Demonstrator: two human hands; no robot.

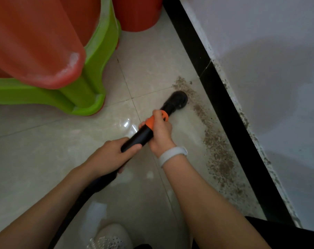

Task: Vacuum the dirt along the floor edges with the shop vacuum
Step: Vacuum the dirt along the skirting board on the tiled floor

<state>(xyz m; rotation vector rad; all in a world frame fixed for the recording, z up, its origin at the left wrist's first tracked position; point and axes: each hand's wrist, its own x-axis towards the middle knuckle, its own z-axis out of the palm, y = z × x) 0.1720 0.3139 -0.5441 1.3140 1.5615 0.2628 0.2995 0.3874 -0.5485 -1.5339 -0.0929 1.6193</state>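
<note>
A black vacuum wand [140, 139] with an orange collar [150, 122] slants across the tiled floor. Its black nozzle [177, 100] rests on the floor at the upper end of a band of brown dirt [217, 150]. The dirt runs along the black baseboard [230, 112] toward me. My right hand [160, 131], with a white wristband, grips the wand at the orange collar. My left hand [113, 157] holds the wand lower down, where the black hose [91, 187] leaves it.
Stacked green and red plastic stools [91, 72] stand at the left, close to the nozzle. A red bucket [136, 13] sits at the top. A white wall [278, 69] rises above the baseboard. My white shoe [111, 238] is at the bottom.
</note>
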